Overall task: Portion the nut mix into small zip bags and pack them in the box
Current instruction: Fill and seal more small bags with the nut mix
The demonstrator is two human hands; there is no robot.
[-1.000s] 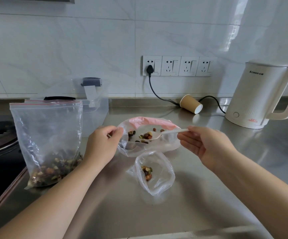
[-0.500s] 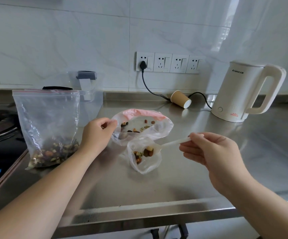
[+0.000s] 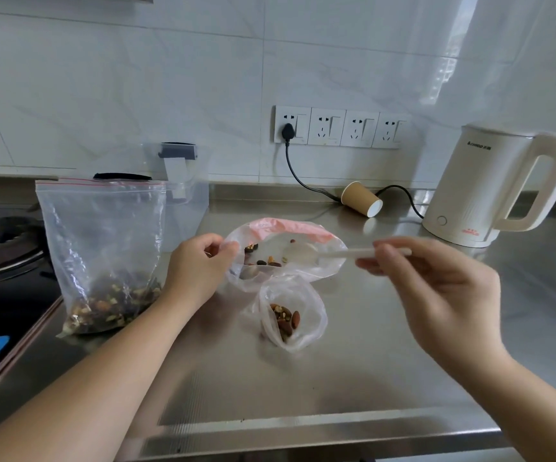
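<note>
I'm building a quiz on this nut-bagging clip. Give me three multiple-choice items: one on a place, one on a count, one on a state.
1. Where does the large zip bag of nut mix stand?
A beside the stove
B beside the kettle
C in the box

2. How many wall sockets have a plug in them?
A none
B one
C three

3. How does the paper cup stand?
A upright
B upside down
C on its side

Key: 1 A, it stands at the stove's edge; 2 B, only the leftmost holds a black plug; 3 C, its open mouth faces sideways.
</note>
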